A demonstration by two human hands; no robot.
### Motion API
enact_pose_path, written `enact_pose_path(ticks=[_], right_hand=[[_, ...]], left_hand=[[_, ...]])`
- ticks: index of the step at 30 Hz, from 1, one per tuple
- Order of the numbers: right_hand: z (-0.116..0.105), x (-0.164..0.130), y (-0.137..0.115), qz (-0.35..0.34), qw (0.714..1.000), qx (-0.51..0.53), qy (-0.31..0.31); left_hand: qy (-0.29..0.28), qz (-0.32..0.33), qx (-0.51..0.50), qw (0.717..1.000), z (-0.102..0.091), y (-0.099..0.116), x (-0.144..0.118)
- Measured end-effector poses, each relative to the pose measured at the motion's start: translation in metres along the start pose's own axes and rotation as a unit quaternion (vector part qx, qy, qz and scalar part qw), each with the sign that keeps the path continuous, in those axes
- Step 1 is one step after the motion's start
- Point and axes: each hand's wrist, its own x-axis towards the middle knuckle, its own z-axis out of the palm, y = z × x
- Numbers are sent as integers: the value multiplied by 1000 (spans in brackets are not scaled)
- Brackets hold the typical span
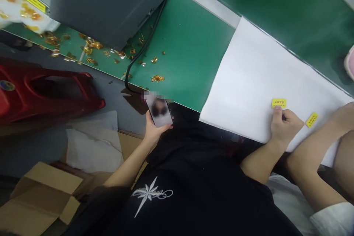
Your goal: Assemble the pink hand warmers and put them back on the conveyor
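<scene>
Low in front of the table edge, my left hand is closed around a smartphone, with its lit screen turned up towards me. My right hand is curled over a stack of white paper, and one digit covers the lower edge of a small yellow card with printed characters. The palm side of that hand is hidden. A second yellow card lies on the paper, just right of my right hand.
A co-worker's forearm rests across the paper's right side. A large grey machine stands on the green table, with a black cable and golden wrapper scraps nearby. At left are a red stool and a cardboard box.
</scene>
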Motion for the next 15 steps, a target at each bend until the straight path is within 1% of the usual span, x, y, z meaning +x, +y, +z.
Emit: enact_pose_path(ticks=[3,6,12,15], right_hand=[[2,0,2,-1,1000,5,13],[2,0,4,-5,1000,12,16],[4,0,3,2,1000,5,14],[4,1,3,4,1000,-1,14]], left_hand=[[3,3,-3,1000,-2,-3,1],[-7,-2,-15,1000,-3,-3,2],[-53,-46,-69,995,2,15,-4],[-55,-51,-94,993,7,23,-6]])
